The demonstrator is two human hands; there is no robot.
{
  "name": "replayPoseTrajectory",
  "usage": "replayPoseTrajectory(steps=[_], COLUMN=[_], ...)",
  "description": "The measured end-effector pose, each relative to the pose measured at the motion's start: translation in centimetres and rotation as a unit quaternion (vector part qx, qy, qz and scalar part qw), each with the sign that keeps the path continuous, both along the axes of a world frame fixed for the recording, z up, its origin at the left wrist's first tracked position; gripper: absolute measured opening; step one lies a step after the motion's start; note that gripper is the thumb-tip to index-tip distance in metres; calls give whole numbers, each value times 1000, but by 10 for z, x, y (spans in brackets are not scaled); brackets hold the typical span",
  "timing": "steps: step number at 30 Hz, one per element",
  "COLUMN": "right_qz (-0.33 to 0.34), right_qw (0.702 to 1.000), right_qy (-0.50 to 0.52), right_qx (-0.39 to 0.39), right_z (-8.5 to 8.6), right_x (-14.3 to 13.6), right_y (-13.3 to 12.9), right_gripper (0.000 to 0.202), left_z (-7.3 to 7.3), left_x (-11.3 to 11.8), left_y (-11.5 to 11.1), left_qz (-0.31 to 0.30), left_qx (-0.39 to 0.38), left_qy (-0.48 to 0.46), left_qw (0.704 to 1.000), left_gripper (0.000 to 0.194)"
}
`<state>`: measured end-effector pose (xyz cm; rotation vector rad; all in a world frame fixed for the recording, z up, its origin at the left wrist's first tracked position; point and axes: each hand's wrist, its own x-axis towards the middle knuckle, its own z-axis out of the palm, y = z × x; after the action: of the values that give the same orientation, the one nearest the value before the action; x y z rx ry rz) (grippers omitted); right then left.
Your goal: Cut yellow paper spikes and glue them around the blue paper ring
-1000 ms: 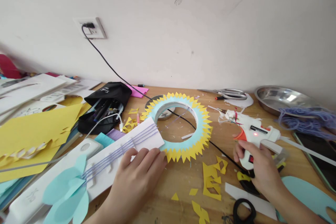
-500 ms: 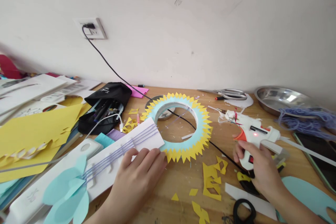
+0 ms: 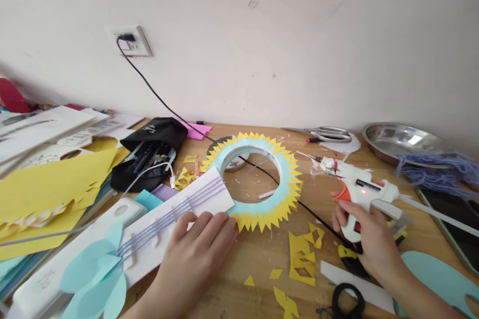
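A blue ring with yellow pointed edging [image 3: 290, 179] lies on the table at the centre. The end of a white strip [image 3: 213, 192], strung with purple yarn and bearing light-blue paper petals [image 3: 92, 271] at its lower end, meets the ring's left side. My left hand [image 3: 204, 249] is closed on the strip's lower edge near that joint; its fingertips are partly hidden. On the right, my right hand [image 3: 368, 237] is wrapped round the handle of a white and orange glue gun [image 3: 362, 189], whose red light is lit. The nozzle points left, away from the ring.
A black cable [image 3: 157, 92] runs from the wall socket [image 3: 130, 41] across the ring. Black-handled scissors [image 3: 348, 299], yellow scraps [image 3: 299, 264], a pencil case [image 3: 153, 149], a metal bowl [image 3: 404, 139], silver scissors [image 3: 329, 133] and a phone [image 3: 452, 224] lie around.
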<state>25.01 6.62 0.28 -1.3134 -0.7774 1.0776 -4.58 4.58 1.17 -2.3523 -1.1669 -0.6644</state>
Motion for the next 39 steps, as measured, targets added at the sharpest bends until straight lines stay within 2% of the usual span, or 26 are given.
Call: replayPoseTrajectory(steps=[8, 13, 21, 26, 32, 39], right_qz=[-1, -19, 4, 2, 3, 0], right_qw=[1000, 1000, 1000, 1000, 1000, 1000], right_qy=[-2, 3, 2, 4, 4, 3], right_qx=[0, 1, -1, -4, -4, -3], right_z=[0, 4, -5, -5, -4, -6], right_x=[-1, -5, 4, 4, 3, 4], right_y=[0, -2, 1, 1, 1, 0], right_gripper=[35, 32, 41, 42, 41, 39], left_z=[-1, 1, 0, 5, 0, 5], left_x=[-1, 0, 0, 0, 0, 1], left_y=[-1, -1, 0, -1, 1, 1], left_qz=[2, 1, 9, 4, 2, -2], left_qx=[-3, -8, -15, -17, -9, -20], left_qy=[10, 2, 8, 18, 0, 6], left_qw=[1000, 1000, 1000, 1000, 1000, 1000], left_gripper=[25, 32, 33, 34, 38, 33])
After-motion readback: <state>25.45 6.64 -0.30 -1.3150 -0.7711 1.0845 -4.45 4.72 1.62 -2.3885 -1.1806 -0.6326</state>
